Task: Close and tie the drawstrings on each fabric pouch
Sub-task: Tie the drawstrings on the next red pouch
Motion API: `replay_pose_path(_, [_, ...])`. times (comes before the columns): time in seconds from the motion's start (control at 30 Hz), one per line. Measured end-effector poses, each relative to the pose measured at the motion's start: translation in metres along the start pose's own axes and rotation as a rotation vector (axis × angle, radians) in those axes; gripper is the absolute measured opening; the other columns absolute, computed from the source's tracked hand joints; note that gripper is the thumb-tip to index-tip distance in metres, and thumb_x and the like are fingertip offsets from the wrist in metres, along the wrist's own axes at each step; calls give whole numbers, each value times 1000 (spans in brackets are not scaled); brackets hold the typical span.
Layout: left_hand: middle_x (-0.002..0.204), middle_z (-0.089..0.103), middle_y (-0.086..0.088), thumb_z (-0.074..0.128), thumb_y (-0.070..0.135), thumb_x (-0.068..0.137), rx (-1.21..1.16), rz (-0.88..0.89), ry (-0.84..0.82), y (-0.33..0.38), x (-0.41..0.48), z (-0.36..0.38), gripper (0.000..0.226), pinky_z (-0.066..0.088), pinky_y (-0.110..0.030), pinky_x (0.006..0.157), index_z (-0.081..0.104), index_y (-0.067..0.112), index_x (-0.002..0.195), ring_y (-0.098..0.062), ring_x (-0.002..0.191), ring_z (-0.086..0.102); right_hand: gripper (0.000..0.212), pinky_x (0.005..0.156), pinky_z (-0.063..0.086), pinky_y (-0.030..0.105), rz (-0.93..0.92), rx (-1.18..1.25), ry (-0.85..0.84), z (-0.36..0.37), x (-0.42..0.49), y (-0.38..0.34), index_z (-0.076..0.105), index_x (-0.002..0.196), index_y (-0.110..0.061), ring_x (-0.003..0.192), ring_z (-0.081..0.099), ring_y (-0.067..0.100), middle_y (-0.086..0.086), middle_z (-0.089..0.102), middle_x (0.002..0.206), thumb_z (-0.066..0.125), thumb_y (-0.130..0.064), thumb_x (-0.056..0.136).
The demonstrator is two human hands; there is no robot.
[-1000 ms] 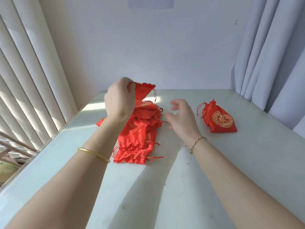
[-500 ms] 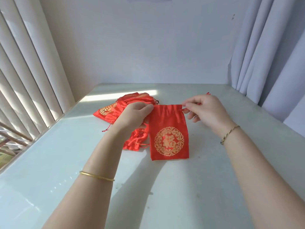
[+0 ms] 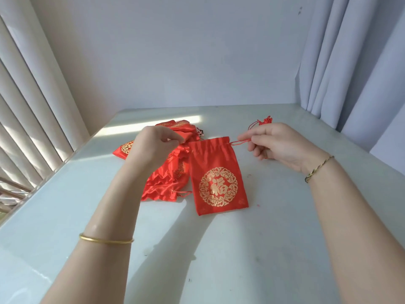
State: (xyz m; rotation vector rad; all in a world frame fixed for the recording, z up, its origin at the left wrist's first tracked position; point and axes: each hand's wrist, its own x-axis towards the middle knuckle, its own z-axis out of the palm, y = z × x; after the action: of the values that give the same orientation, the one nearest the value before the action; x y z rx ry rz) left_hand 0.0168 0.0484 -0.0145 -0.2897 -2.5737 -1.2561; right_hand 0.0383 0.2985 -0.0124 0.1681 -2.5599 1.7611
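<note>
Head view: the red pouch (image 3: pixel 217 178) lies flat mid-table (image 3: pixel 285 249), its long axis running near to far, gathered mouth toward the far edge and gold emblem up. The left hand (image 3: pixel 155 145) pinches its left mouth corner. The right hand (image 3: pixel 282 145) pinches the drawstring (image 3: pixel 238 142) pulled rightward. The pile of pouches (image 3: pixel 166 181) abuts on the left, and bare tabletop lies nearer and to the right.

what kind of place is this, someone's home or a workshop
Probably a room in a home: white vertical window blinds on the left, pale grey fabric curtains on the right, and a pale glossy table holding a pile of red satin drawstring pouches.
</note>
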Motion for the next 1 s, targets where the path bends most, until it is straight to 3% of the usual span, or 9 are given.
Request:
replay_pose_path(0.07, [70, 62, -24, 55, 4, 87, -39, -18, 20, -4, 1, -1, 25, 38, -28, 54, 69, 23, 78, -24, 59, 45, 28, 51, 48, 16, -12, 28, -13, 0, -1, 1, 64, 98, -7, 49, 54, 2, 6, 57, 72, 38, 3, 96])
replay_pose_path(0.13, [84, 66, -29, 54, 5, 88, -48, -39, 52, -6, 2, -1, 22, 44, -36, 57, 70, 20, 82, -24, 60, 48, 23, 53, 52, 19, -20, 60, -12, 0, -1, 1, 60, 104, -4, 50, 58, 6, 10, 59, 74, 39, 3, 96])
replay_pose_path(0.2, [80, 69, -20, 56, 8, 87, -53, -50, 104, -8, 3, -2, 18, 49, -36, 60, 70, 18, 82, -22, 57, 51, 15, 55, 56, 23, -27, 109, 16, 1, -1, 2, 53, 106, -2, 52, 61, 12, 16, 62, 76, 43, 3, 95])
replay_pose_path(0.3, [49, 62, 10, 62, 11, 85, -91, -76, 174, -12, 4, -4, 19, 47, -27, 51, 65, 23, 70, -4, 43, 52, 3, 52, 57, 26, -54, 149, 109, 2, -1, 2, 52, 93, 0, 50, 64, 16, 20, 64, 75, 49, 2, 93])
replay_pose_path(0.43, [47, 56, 7, 63, 19, 88, -228, -129, 208, -15, 2, -4, 22, 38, -15, 40, 63, 17, 66, 2, 35, 44, 13, 44, 50, 22, -41, 136, 256, 2, 3, 8, 60, 81, -5, 44, 58, 11, 11, 65, 68, 58, -13, 91])
replay_pose_path(0.63, [47, 52, 4, 52, 28, 94, -255, -179, 252, -15, 3, -1, 38, 31, -11, 35, 62, 13, 61, 0, 32, 42, 22, 42, 28, 15, 12, 202, 429, 1, 8, 15, 67, 69, -14, 37, 32, 2, -3, 43, 57, 63, -25, 88])
replay_pose_path(0.7, [49, 46, 0, 50, 29, 94, -221, -212, 295, -15, 4, 0, 41, 29, -16, 34, 59, 13, 57, -4, 28, 37, 22, 46, 26, 18, 32, 207, 435, 1, 8, 15, 67, 69, -14, 40, 30, 3, -2, 38, 56, 64, -26, 87])
replay_pose_path(0.83, [29, 37, 5, 45, 21, 88, -175, -274, 391, -16, 5, -2, 37, 23, -26, 43, 50, 14, 52, -14, 36, 33, 24, 50, 27, 20, 60, 205, 467, 4, 9, 12, 66, 66, -14, 47, 30, 8, -2, 39, 55, 63, -24, 87])
replay_pose_path(1.0, [48, 37, -3, 41, 15, 87, -132, -282, 507, -28, 7, -6, 31, 23, -29, 48, 49, 6, 59, -21, 45, 30, 28, 50, 30, 20, 84, 216, 553, -1, 7, 14, 61, 60, -15, 32, 34, 2, -2, 45, 55, 61, -20, 88])
